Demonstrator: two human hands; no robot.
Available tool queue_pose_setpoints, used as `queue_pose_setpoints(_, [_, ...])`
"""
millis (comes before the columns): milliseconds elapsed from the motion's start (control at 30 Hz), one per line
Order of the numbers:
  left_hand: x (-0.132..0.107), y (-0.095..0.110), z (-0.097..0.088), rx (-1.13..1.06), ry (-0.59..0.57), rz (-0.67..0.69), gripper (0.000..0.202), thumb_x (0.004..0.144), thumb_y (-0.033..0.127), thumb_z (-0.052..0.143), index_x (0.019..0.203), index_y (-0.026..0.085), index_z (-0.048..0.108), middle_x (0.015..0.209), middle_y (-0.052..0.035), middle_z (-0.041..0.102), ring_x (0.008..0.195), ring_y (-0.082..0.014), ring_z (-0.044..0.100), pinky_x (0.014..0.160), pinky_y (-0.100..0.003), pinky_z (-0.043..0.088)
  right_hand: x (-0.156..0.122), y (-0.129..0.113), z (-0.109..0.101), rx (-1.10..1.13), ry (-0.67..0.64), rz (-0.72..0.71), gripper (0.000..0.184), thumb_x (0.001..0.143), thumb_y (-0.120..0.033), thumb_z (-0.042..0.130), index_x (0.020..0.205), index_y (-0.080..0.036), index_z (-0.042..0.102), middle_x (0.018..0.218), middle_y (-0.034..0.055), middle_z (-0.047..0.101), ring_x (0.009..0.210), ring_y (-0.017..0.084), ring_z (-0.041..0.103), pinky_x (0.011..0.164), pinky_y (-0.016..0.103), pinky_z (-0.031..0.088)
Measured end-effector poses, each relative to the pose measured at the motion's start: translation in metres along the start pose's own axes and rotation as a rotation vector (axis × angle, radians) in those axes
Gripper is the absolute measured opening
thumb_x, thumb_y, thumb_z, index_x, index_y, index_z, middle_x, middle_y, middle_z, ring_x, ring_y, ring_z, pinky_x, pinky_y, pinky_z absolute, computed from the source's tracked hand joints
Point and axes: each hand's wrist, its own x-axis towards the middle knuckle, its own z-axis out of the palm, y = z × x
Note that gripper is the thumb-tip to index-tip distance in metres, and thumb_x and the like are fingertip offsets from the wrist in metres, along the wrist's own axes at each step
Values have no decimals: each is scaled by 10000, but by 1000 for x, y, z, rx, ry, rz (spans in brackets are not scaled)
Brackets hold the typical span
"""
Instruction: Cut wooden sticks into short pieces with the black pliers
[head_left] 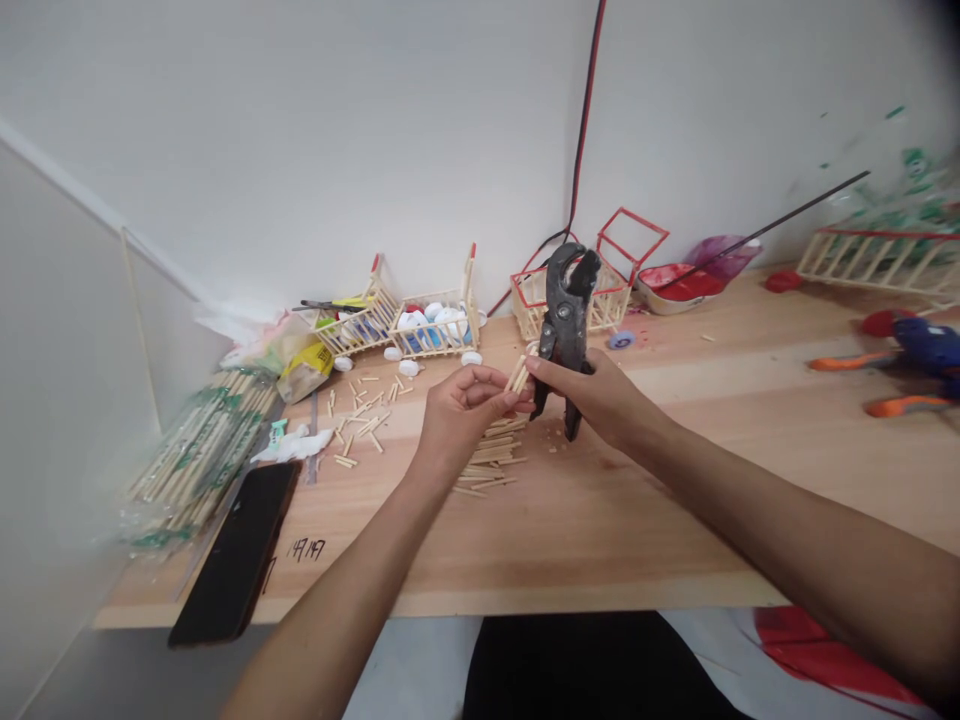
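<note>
My left hand [472, 405] pinches a few short wooden sticks [517, 375] between thumb and fingers, above the middle of the table. My right hand [592, 390] is wrapped round a black pipe cutter [568, 310], held upright with its jaw at the top, and its thumb reaches the same sticks. Under my hands lies a pile of longer cut sticks [491, 458]. Several shorter cut pieces [367, 415] are scattered to the left. Parts of the cutter's handles are hidden by my right hand.
Small stick-built carts [439, 335] stand along the wall, one with red edges [622, 305]. A dish of red paint [679, 285] is at the back. Bundled sticks [202, 450] and a phone [236, 555] lie left; a blue-and-orange tool [922, 350] lies right.
</note>
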Motion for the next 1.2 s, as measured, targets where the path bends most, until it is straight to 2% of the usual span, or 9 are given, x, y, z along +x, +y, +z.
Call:
queue_pose_setpoints(200, [0, 0, 0, -6, 32, -47, 353, 677, 341, 819, 860, 160, 578, 797, -55, 759, 775, -222, 743, 733, -304, 550, -4, -7, 3, -130, -36, -38, 315, 816, -465, 663, 715, -166, 656, 722, 40, 685, 697, 164, 619, 666, 282, 490])
queue_pose_setpoints(567, [-1, 5, -1, -114, -28, -162, 411, 673, 424, 810, 897, 142, 612, 888, -105, 762, 861, -264, 741, 784, -332, 562, 0, -6, 0, -47, -63, -7, 279, 781, -432, 692, 707, -163, 671, 732, 42, 689, 694, 157, 629, 672, 280, 504])
queue_pose_setpoints(800, [0, 2, -2, -67, -74, -183, 395, 697, 432, 789, 879, 140, 594, 808, -79, 752, 774, -228, 742, 765, -332, 573, -3, -12, 4, -150, -9, 139, 362, 661, -485, 767, 670, -168, 592, 579, -15, 565, 520, 122, 512, 467, 253, 416])
queue_pose_setpoints(1000, [0, 1, 0, -56, -73, -205, 402, 658, 421, 819, 812, 157, 557, 700, -49, 735, 702, -221, 736, 758, -375, 587, -3, -6, 4, -234, -38, 57, 340, 719, -480, 719, 664, -185, 560, 579, -9, 556, 535, 134, 515, 465, 254, 401])
queue_pose_setpoints(1200, [0, 2, 0, -18, -59, -210, 412, 641, 426, 831, 820, 122, 618, 761, -98, 750, 722, -229, 738, 784, -379, 581, -3, -6, 3, -267, -18, 25, 325, 747, -474, 690, 664, -188, 558, 594, -3, 566, 558, 139, 516, 494, 262, 405])
